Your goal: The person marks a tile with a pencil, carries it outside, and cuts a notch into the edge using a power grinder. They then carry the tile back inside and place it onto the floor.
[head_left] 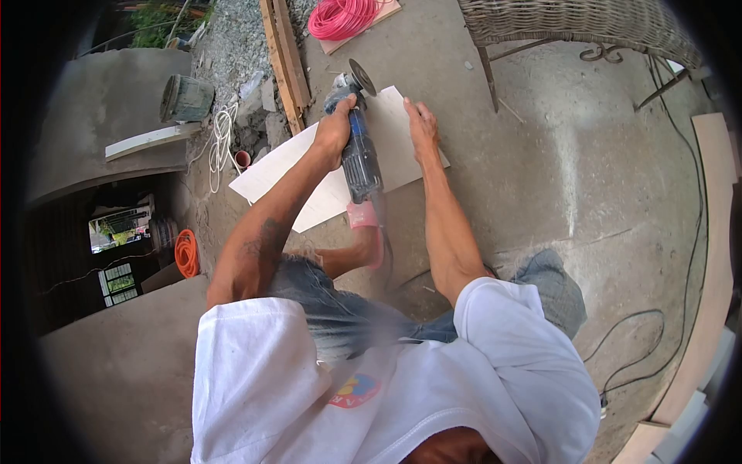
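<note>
Head view: I look straight down over a white T-shirt at two bare arms reaching forward to the ground.
Left hand fingers: I see them clenched round the neck of the blue and black angle grinder, just behind its head.
Left hand: it sits on the left flank of the tool, wrist bent over the tile's near half.
Right hand fingers: stretched out flat and spread, pressing down, grasping nothing.
Right hand: it lies palm down on the white rectangular tile, just beside the grinder's body on its right.
Grinder: its grey round cutting disc stands on edge at the tile's far edge; I cannot tell whether it touches the tile. The body runs back toward me, and its rear end hangs over a pink sandal on a foot at the tile's near edge.
Tile: it lies flat and skewed on the grey concrete floor, far corner pointing up-right.
Further out: long wooden planks lie beyond the tile, a coil of pink hose past them, a wicker chair at top right, a grey dirty bucket at left, an orange coil lower left, and a black cable loops along the right.
</note>
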Demonstrator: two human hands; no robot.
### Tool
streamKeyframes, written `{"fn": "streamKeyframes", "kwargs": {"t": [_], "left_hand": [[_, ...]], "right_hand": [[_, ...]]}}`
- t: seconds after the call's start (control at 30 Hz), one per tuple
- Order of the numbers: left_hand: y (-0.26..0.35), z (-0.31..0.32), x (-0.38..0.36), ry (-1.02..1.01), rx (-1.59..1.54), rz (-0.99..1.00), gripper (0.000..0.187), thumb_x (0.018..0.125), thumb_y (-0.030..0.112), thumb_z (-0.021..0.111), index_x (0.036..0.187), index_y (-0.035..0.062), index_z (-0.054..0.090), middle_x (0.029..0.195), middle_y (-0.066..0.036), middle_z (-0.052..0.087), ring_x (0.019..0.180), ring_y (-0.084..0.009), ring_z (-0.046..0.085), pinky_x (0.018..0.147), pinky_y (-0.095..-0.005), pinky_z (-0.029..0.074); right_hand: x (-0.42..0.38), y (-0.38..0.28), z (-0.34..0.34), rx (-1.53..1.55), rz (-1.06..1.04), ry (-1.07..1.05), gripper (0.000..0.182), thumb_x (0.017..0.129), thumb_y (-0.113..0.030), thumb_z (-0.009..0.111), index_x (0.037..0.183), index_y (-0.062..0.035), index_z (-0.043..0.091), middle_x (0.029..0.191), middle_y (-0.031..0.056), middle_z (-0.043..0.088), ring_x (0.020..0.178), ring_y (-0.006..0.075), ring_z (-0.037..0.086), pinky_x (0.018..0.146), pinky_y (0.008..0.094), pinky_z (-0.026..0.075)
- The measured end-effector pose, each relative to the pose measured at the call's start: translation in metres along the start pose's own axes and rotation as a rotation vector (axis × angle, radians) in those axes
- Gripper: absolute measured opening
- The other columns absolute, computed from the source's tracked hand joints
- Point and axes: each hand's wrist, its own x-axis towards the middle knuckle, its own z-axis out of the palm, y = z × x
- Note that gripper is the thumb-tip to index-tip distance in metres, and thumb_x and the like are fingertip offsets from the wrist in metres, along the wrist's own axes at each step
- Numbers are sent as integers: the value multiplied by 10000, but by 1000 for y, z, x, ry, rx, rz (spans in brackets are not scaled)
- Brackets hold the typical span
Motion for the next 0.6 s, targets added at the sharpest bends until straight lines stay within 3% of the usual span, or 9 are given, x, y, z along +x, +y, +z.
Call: {"fn": "streamKeyframes", "kwargs": {"t": [0.1,0.3,0.6], "left_hand": [[0,-1,1,-3,2,-1,471,934,473,587,1001,7,595,758,-76,592,560,-212,610,532,-369,537],[0,2,2,15,-5,9,476,925,472,600,1017,5,595,779,-79,590,576,-213,608,540,-378,536],[-1,1,1,22,-8,7,490,923,469,599,1039,-6,580,784,-84,586,573,-221,609,535,-382,534]], "right_hand": [[1,-11,-20,22,43,-235,593,917,-647,487,960,-68,609,982,142,648,1019,358,574,1023,599,279],[-1,-17,-22,19,28,-238,596,917,-646,487,948,-61,599,958,146,636,1007,358,568,1025,599,271],[5,-6,-17,-7,84,-251,727,891,-683,497,1251,-67,636,1265,204,630,1273,397,504,1143,592,152]]}}
